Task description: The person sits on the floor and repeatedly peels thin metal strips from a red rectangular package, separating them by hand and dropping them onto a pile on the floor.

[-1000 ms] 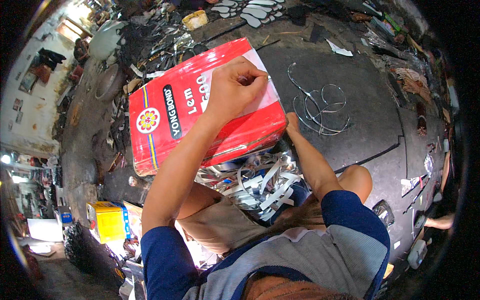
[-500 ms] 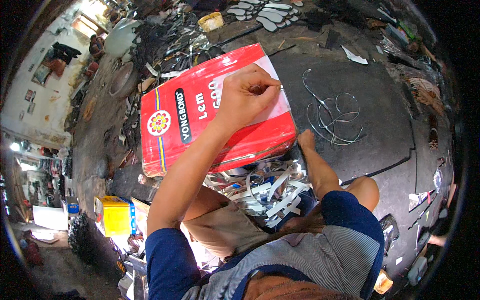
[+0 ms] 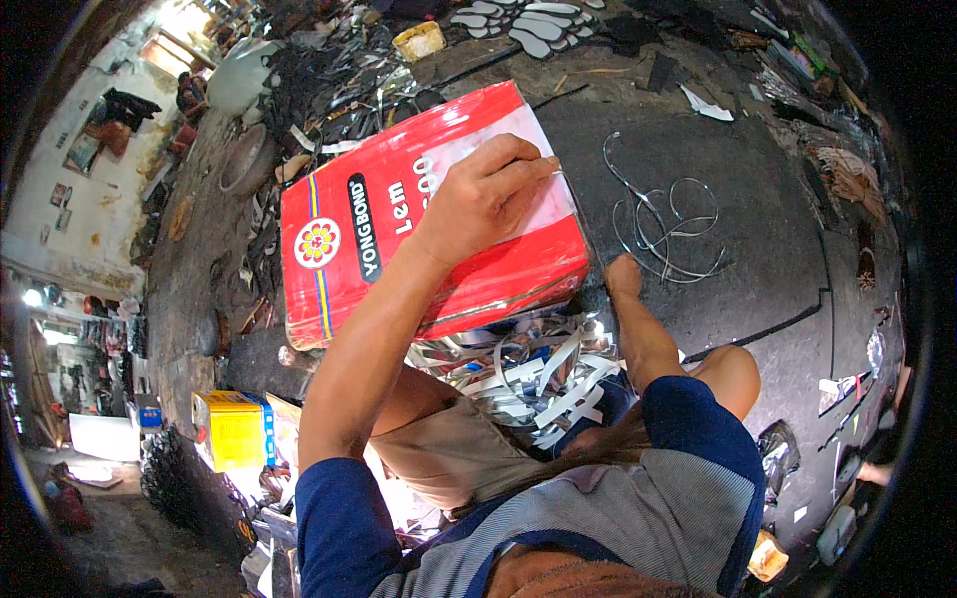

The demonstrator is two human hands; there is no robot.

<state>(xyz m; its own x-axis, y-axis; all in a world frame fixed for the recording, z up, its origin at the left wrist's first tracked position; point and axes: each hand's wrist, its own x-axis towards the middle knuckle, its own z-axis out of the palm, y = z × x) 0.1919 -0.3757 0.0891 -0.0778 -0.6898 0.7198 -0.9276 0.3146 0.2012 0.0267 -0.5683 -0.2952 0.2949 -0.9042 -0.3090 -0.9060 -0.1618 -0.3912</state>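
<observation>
A large red box (image 3: 344,299) with a white patch and a round flower emblem lies in front of me. Over its far right part is my left hand (image 3: 488,197), fingers bent and pressed together, tips at the box's right edge. Whatever they pinch is too small to make out. My right hand (image 3: 624,277) is closed, low beside the box's near right corner; anything inside it is hidden. A tangle of thin, shiny strips (image 3: 653,234) rests on the dark floor mat right of the box, just beyond my right hand.
Loose white and silver strips (image 3: 568,384) are heaped between my legs and the box. A yellow box (image 3: 231,429) stands at the left. Far off lie pale sole-shaped pieces (image 3: 538,30), a yellow tub (image 3: 419,42) and dark scraps. A white scrap (image 3: 706,105) lies on the mat.
My right hand has moved slightly right, away from the box corner. My left fingers have shifted at the box's edge, and the loop between thumb and finger no longer shows.
</observation>
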